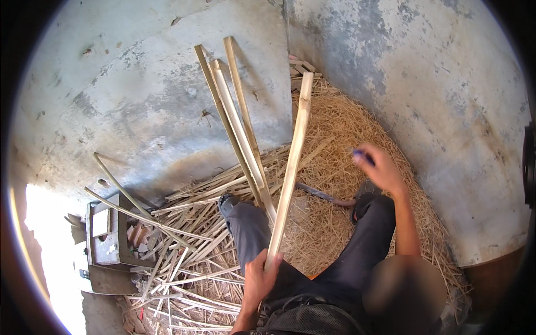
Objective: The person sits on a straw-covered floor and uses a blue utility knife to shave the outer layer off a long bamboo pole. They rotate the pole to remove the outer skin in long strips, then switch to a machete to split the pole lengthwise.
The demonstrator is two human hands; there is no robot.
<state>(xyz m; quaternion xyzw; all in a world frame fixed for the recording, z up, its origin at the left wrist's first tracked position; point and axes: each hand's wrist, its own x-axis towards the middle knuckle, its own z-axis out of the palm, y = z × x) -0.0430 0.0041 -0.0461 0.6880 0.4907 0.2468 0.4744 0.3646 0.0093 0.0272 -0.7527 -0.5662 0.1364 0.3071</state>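
Here, the left hand (261, 273) wraps the near end of the slat (292, 151) at six o'clock, its long axis pointing just past twelve; at three, the right hand (382, 169) curls round a purple thing (365, 157).

No readable text, label, brand, number or sign is showing on any surface in view.
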